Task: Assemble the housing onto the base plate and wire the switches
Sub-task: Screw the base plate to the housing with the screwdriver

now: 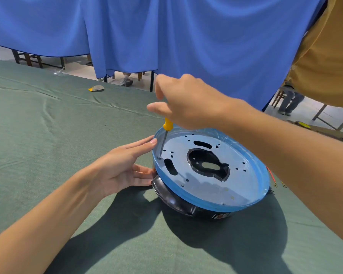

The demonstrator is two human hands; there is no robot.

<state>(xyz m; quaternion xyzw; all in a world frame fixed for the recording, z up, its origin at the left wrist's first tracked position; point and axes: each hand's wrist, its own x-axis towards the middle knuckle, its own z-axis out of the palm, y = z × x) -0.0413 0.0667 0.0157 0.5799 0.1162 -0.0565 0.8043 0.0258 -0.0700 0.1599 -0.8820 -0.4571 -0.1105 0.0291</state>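
Housing [172,197]: black, sits near the middle of the green-clothed table [48,135], with a blue film-covered rim [188,195] uppermost. The metal base plate [204,186] lies inside that rim.

Left hand [123,165]: fingers straight, holding nothing; fingertips press against the housing's left side at the rim.

Right hand [188,101]: fingers curled round the yellow handle of a screwdriver [167,125], held nearly upright. The tip rests on a screw [159,157] at the plate's left edge.

A red wire [270,174] with ring terminals lies on the cloth just right of the housing.
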